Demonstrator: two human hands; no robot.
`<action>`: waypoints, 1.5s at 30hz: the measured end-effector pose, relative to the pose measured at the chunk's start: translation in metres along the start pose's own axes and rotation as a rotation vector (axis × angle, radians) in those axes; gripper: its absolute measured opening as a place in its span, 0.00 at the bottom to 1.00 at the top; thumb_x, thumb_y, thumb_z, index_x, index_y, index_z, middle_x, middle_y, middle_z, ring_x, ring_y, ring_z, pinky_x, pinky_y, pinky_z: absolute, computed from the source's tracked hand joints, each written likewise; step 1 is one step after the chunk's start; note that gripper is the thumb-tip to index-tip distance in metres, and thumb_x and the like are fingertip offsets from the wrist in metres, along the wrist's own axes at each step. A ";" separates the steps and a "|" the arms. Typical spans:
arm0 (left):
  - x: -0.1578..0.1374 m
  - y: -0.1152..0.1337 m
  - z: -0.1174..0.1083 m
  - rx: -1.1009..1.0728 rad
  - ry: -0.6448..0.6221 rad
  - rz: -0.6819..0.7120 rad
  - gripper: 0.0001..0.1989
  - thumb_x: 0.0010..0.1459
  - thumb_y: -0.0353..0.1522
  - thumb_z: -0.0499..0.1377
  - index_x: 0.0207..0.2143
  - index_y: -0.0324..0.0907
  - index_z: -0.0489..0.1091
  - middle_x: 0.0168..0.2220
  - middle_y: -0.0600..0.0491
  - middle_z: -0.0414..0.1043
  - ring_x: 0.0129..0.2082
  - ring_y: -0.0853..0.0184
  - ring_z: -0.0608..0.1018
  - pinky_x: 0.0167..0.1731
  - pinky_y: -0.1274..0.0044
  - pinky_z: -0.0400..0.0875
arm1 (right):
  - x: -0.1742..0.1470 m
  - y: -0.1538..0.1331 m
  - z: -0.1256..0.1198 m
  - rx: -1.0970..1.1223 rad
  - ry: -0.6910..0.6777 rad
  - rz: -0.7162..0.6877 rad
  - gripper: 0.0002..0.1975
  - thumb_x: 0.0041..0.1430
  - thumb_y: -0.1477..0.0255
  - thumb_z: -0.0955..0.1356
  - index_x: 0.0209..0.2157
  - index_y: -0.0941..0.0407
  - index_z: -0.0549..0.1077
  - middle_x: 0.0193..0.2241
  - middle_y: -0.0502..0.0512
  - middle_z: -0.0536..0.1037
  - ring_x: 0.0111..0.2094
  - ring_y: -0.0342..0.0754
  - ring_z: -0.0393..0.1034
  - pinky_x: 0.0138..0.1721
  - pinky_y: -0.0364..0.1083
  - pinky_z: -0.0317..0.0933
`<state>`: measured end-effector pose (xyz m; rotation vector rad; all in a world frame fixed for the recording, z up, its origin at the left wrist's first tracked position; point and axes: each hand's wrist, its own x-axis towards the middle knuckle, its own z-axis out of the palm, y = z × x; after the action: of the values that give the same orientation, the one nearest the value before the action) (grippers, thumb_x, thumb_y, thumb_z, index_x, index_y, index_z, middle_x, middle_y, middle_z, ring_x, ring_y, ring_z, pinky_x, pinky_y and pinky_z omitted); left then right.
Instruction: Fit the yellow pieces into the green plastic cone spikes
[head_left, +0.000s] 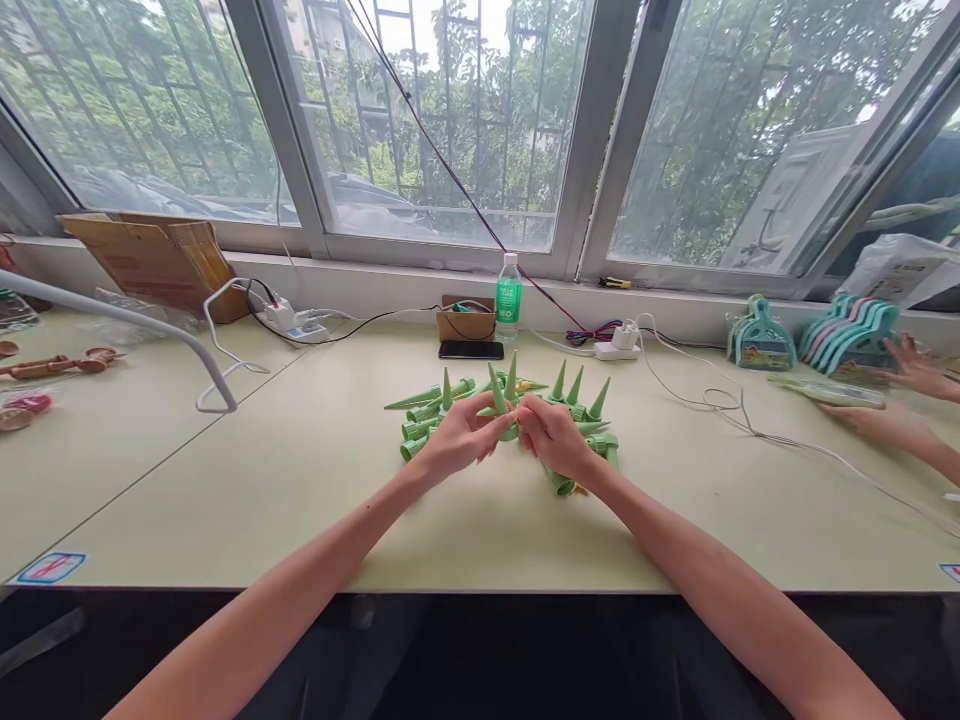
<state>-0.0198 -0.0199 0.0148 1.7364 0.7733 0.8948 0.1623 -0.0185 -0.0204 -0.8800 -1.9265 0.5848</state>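
In the middle of the table, my left hand (466, 434) is closed around a green plastic watering spike (498, 392), its pointed end tilted upward. My right hand (553, 434) meets it at the spike's side, thumb and fingers pinched together. What sits in that pinch is too small and covered to make out. Around both hands lie several more green spikes (598, 402), some standing point up, others on their sides with open round ends. Small orange parts (580, 489) show among them.
Behind the spikes are a black phone (471, 350), a small cardboard box (466, 322) and a green-labelled bottle (508, 300). White cables (739, 405) cross the right side. Another person's hands (919, 370) are beside turquoise hangers (851, 335). A grey metal bar (135, 325) crosses the left.
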 end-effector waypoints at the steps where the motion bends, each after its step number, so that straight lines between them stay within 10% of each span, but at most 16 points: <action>1: 0.000 0.000 0.000 0.016 0.005 0.009 0.17 0.58 0.45 0.60 0.37 0.40 0.69 0.19 0.59 0.60 0.17 0.75 0.63 0.17 0.81 0.57 | 0.000 0.000 0.000 0.002 0.001 0.007 0.20 0.70 0.57 0.55 0.27 0.54 0.57 0.16 0.45 0.65 0.17 0.39 0.58 0.23 0.40 0.55; 11: 0.003 -0.016 0.003 0.243 0.074 0.209 0.13 0.60 0.41 0.58 0.35 0.40 0.70 0.38 0.52 0.64 0.24 0.76 0.66 0.25 0.80 0.68 | 0.000 -0.007 -0.002 0.006 -0.003 0.056 0.23 0.69 0.57 0.55 0.23 0.53 0.57 0.13 0.45 0.64 0.15 0.41 0.58 0.22 0.42 0.55; 31: 0.002 -0.015 0.005 0.259 0.176 0.251 0.26 0.63 0.51 0.46 0.27 0.40 0.66 0.31 0.50 0.65 0.26 0.70 0.67 0.22 0.79 0.64 | 0.001 -0.009 0.001 -0.029 0.073 0.042 0.24 0.69 0.57 0.55 0.21 0.54 0.59 0.13 0.46 0.65 0.16 0.41 0.59 0.23 0.43 0.56; 37: 0.003 -0.013 0.002 0.161 0.278 0.109 0.23 0.65 0.51 0.43 0.38 0.43 0.65 0.25 0.56 0.66 0.17 0.74 0.66 0.20 0.79 0.62 | 0.001 -0.009 0.000 -0.044 0.100 0.029 0.24 0.69 0.56 0.54 0.22 0.53 0.57 0.14 0.47 0.65 0.17 0.42 0.59 0.25 0.43 0.57; 45: 0.004 -0.001 0.004 -0.200 -0.124 -0.191 0.22 0.62 0.53 0.48 0.38 0.42 0.59 0.21 0.57 0.66 0.15 0.73 0.67 0.15 0.81 0.58 | 0.000 -0.009 -0.001 -0.067 0.108 0.004 0.21 0.70 0.58 0.55 0.24 0.53 0.56 0.16 0.46 0.66 0.18 0.41 0.58 0.25 0.42 0.55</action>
<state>-0.0143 -0.0182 0.0135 1.5003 0.7281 0.7035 0.1600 -0.0237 -0.0138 -0.9393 -1.8562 0.4673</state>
